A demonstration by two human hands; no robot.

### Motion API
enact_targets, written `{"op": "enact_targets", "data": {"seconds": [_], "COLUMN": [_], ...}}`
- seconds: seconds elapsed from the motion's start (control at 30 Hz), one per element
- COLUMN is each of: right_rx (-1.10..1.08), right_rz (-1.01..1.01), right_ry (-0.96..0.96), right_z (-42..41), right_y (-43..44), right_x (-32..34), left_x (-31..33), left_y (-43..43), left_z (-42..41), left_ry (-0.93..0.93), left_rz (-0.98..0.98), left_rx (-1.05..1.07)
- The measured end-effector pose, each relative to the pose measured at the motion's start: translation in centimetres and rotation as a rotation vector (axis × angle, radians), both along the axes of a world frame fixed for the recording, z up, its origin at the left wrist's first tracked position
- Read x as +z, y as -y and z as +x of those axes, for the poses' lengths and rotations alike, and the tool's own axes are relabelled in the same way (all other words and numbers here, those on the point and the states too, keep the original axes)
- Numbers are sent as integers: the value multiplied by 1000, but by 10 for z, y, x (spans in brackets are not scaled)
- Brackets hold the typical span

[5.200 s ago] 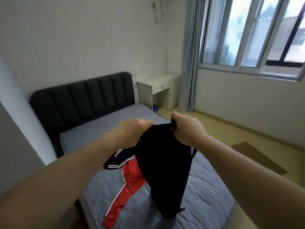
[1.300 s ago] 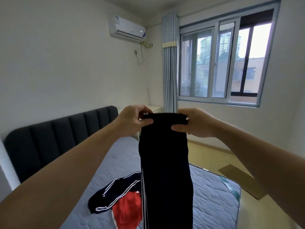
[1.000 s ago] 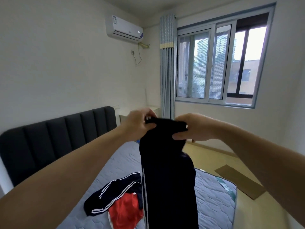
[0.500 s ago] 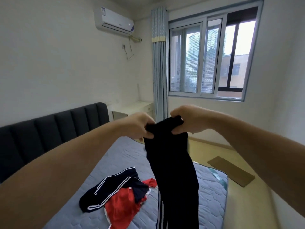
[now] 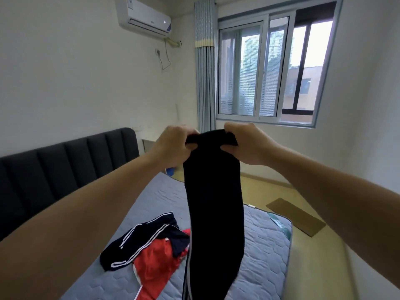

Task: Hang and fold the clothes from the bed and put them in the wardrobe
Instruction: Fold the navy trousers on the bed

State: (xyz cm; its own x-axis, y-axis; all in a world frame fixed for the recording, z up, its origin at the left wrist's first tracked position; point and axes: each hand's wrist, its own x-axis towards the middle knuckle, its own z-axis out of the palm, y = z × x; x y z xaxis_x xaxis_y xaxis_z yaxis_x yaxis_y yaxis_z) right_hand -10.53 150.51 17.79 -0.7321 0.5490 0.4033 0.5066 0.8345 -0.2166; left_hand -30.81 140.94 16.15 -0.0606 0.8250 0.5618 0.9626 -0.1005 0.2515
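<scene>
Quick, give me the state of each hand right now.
Left hand: grips one end of the top edge of the black trousers.
Right hand: grips the other end of that edge.

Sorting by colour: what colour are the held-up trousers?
Black trousers with white side stripes; head view.

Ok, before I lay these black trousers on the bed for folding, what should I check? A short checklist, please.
1. Left hand grips the top edge of the black trousers with white side stripes: ok.
2. Right hand grips the same edge: ok.
3. Trousers hang untwisted: cannot tell, lower end is out of frame.
4. Bare space on the grey quilted mattress, right side: ok.
5. Dark white-striped garment and red garment clear of the trousers: cannot tell, they overlap in view.
</scene>
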Motion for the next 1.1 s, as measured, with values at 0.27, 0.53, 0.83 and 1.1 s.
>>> {"op": "enact_targets", "data": {"seconds": [0.27, 0.53, 0.83, 1.1], "right_rx": [47, 61, -78, -189], "right_rz": [-356, -888, -1063, -1066], "right_ry": [-268, -419, -477, -455], "right_z": [-5, 0, 24, 43], "right_y": [-2, -3, -39, -145], "right_x": [-11, -17, -37, -70], "left_x": [-1, -9, -20, -53], "left_y": [-3, -14, -81, -201], "left_z": [-4, -15, -14, 5], "left_ry": [300, 763, 878, 835], "left_rz": [-86, -367, -593, -641], "left_rx": [-13, -235, -404, -272]}}
